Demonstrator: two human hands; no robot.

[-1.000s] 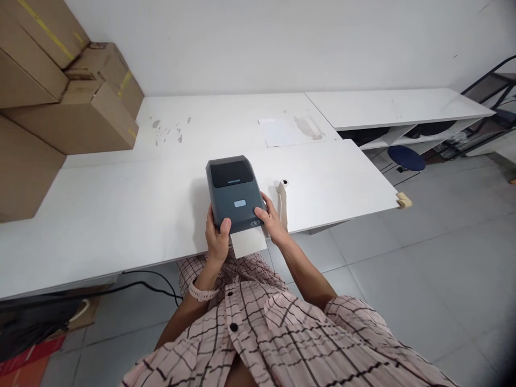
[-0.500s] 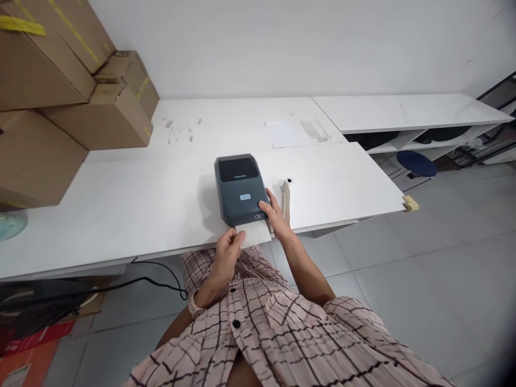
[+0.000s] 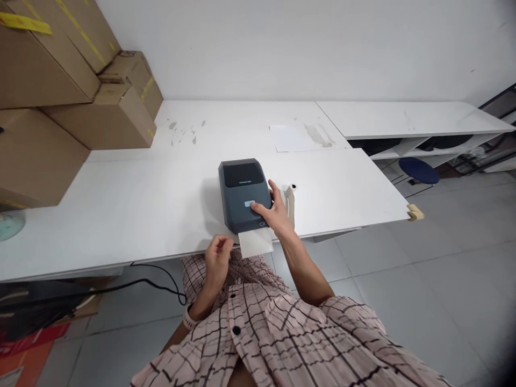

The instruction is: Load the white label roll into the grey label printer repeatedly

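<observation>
We see the right hand (image 3: 278, 215) laid over the near right corner of the dark grey printer (image 3: 242, 188), its thumb and fingers spread apart. The thumb tip is at the pale button (image 3: 248, 203) on the printer's top, while the fingers lie along the side. The printer stands on the white bench (image 3: 181, 199), mostly to the left of this hand and beyond it, close to the bench's front edge.

From the printer's front a blank paper strip (image 3: 256, 243) sticks out over that edge. We find the strip between the two hands, to the right of the left hand (image 3: 217, 258) and apart from it. The left hand has its fingers curled inward, with the thumb close to them; we cannot tell whether the tips meet. A light wristband (image 3: 188, 318) sits below it on the wrist.

Just right of the right hand we see a small paper roll (image 3: 293, 189) with a dark core, a loose length trailing toward us. Farther beyond that hand a white sheet (image 3: 285, 138) lies flat. Well beyond the left hand, off to its left, we see stacked cardboard boxes (image 3: 121, 115), some with yellow tape.
</observation>
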